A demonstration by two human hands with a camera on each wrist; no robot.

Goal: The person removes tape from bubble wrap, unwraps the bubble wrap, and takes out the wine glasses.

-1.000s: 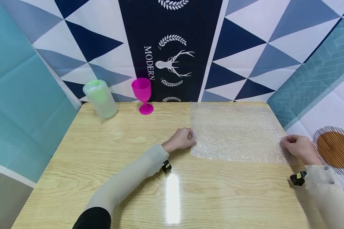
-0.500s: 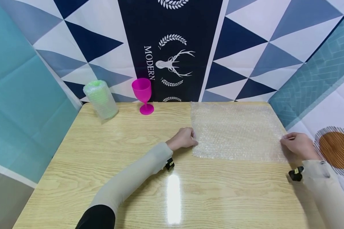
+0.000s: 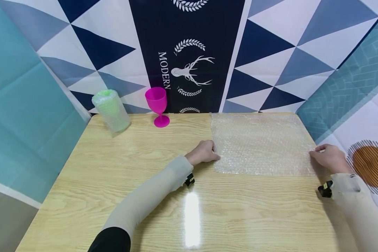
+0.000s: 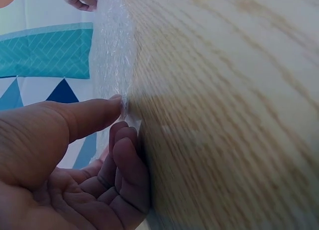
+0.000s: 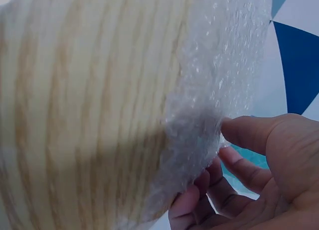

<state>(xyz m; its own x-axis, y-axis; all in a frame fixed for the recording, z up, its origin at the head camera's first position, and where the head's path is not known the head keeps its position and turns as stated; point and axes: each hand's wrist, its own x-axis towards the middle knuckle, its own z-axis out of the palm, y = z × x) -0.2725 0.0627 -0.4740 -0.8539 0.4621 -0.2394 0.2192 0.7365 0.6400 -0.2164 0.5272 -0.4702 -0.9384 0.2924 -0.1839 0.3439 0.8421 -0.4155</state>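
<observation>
A clear sheet of bubble wrap (image 3: 261,143) lies spread out flat over the back right of the table. At its left edge my left hand (image 3: 203,152) pinches the wrap; in the left wrist view the thumb (image 4: 94,115) presses on the edge with the other fingers curled below. My right hand (image 3: 330,159) holds the opposite edge between thumb and fingers. Seen from the right wrist, the bubble wrap (image 5: 219,56) runs away from the right thumb (image 5: 249,133), its edge close to the wood.
A magenta goblet (image 3: 156,99) stands upright at the table's back edge. Left of it is a light green item wrapped in bubble wrap (image 3: 111,110). A patterned wall covering (image 3: 189,31) rises behind the wooden table (image 3: 138,154).
My left hand has shifted slightly right with the wrap's left edge. My right hand has moved slightly away from me, and the wrap's near right corner has moved back with it.
</observation>
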